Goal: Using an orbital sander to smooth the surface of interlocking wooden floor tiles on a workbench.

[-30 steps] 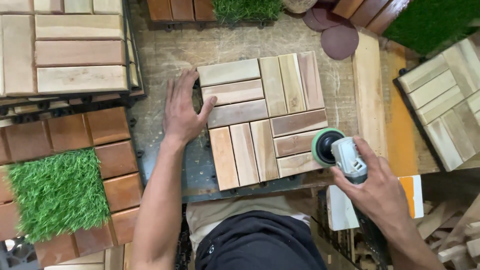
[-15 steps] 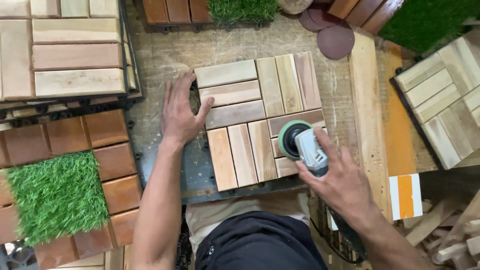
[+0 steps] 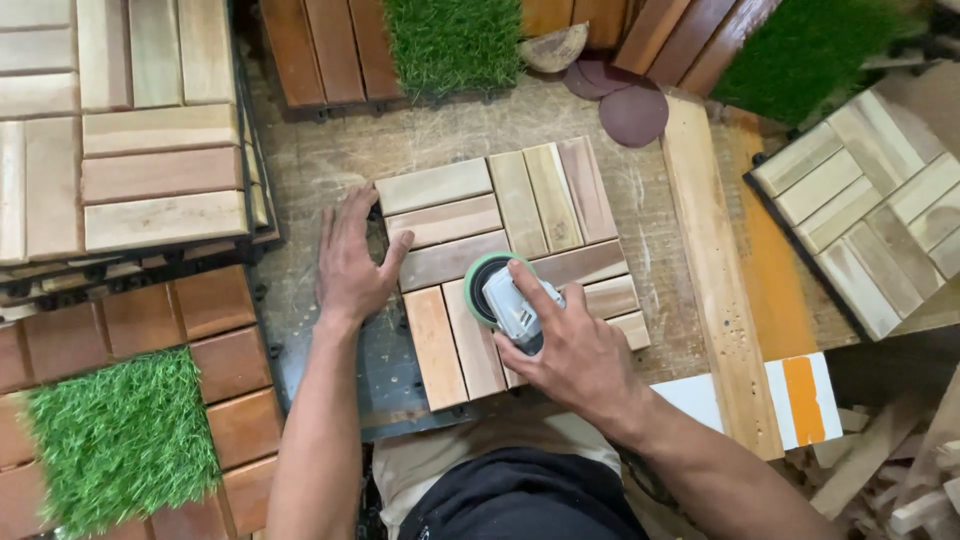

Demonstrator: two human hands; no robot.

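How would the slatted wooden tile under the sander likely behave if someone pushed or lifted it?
The wooden tile is probably stiff: solid slats on a dark backing. It may slide when pushed, since the left hand braces its edge. Flat and wide, it seems unlikely to tip or roll.

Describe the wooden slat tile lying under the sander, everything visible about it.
The square wooden slat tile lies flat on the worn workbench, slightly rotated. It has four blocks of three slats each, laid in alternating directions, in pale tan, pinkish and orange-brown tones, on a black plastic grid base that shows at its edges. The left hand presses on its left edge; the right hand holds a grey round-pad sander on its middle.
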